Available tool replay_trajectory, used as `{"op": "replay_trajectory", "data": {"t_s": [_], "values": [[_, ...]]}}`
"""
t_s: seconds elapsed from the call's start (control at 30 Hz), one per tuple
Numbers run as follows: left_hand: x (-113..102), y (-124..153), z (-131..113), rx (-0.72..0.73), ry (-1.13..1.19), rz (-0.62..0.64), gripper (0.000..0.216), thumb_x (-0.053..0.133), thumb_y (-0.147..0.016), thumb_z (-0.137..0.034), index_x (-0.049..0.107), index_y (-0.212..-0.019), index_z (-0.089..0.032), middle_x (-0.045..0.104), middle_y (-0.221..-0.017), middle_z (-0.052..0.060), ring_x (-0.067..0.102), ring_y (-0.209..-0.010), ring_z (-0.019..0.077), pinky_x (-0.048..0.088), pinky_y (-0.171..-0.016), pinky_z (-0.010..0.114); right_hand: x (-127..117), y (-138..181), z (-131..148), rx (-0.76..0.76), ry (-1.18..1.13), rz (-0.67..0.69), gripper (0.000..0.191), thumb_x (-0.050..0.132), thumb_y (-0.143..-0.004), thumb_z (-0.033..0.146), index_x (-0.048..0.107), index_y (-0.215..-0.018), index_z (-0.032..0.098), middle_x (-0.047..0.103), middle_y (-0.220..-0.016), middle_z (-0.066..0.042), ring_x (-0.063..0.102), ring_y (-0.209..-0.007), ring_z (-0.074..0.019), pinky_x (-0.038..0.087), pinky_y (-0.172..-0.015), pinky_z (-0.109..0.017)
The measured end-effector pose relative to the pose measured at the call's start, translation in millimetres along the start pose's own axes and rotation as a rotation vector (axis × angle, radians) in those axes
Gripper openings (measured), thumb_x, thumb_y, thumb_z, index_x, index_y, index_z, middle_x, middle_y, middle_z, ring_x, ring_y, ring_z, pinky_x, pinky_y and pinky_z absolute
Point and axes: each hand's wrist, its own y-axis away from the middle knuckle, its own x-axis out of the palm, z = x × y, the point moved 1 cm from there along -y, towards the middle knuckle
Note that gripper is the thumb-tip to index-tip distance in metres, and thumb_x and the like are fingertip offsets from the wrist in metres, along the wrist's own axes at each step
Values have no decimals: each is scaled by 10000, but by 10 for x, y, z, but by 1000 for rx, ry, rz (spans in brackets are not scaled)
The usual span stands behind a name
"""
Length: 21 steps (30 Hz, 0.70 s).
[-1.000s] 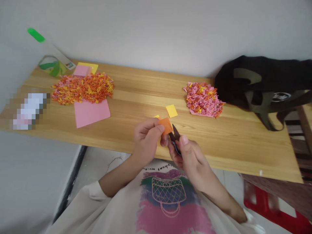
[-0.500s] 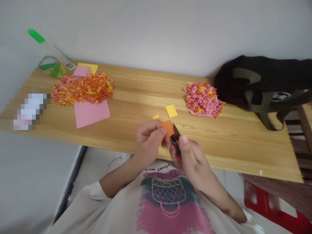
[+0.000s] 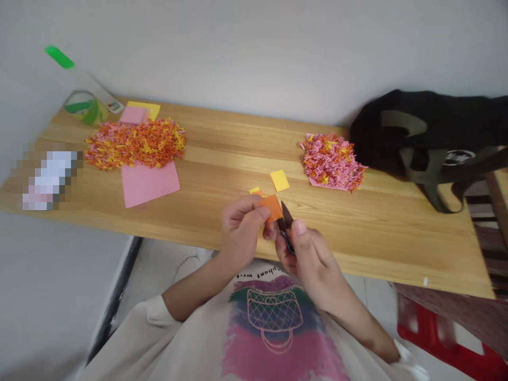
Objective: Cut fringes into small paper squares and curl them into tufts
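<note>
My left hand (image 3: 244, 227) pinches a small orange paper square (image 3: 271, 207) between thumb and fingers. Closed around the handles of a pair of scissors (image 3: 286, 217) is my right hand (image 3: 307, 254), with the dark blades parted at the square's right edge. Just beyond my hands lie a yellow paper square (image 3: 280, 180) and some orange and yellow paper pieces, partly hidden by my left fingers. The scissor handles are mostly covered by my right hand.
Heaps of pink, orange and yellow paper snippets lie left (image 3: 135, 145) and right (image 3: 331, 161). Pink paper (image 3: 151, 185) sits under the left heap. A black bag (image 3: 420, 132) occupies the table's (image 3: 222, 148) right end; a roll of tape (image 3: 85, 108) stands back left.
The scissor blades have shifted slightly off the orange square, whose right edge looks narrower and cleaner, the slit strip there no longer visible. Both hands stay nearly in place.
</note>
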Motion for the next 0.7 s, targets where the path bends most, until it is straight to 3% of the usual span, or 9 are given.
{"op": "replay_trajectory", "data": {"t_s": [0.3, 0.53, 0.7], "values": [[-9, 28, 1, -59, -61, 10, 283, 562, -779, -235, 549, -501, -178, 520, -433, -29, 478, -402, 97, 387, -430, 239, 16, -12, -38, -31, 51, -50, 488, 263, -1006, 492, 591, -815, 185, 432, -591, 34, 327, -459, -81, 276, -427, -228], [-51, -31, -43, 13, -98, 19, 281, 551, -787, -197, 539, -508, -166, 532, -461, -26, 466, -407, 75, 378, -425, 205, -38, 8, -86, 20, 78, -14, 502, 240, -1000, 518, 555, -790, 189, 438, -614, 25, 382, -508, -98, 300, -461, -238], [-144, -100, -114, -51, -184, 71, 271, 551, -765, -202, 538, -497, -164, 517, -460, -22, 442, -405, 71, 340, -406, 203, -162, -86, -358, 20, 114, -224, 432, 399, -939, 577, 574, -838, 194, 396, -586, 42, 379, -516, -107, 295, -465, -235]]}}
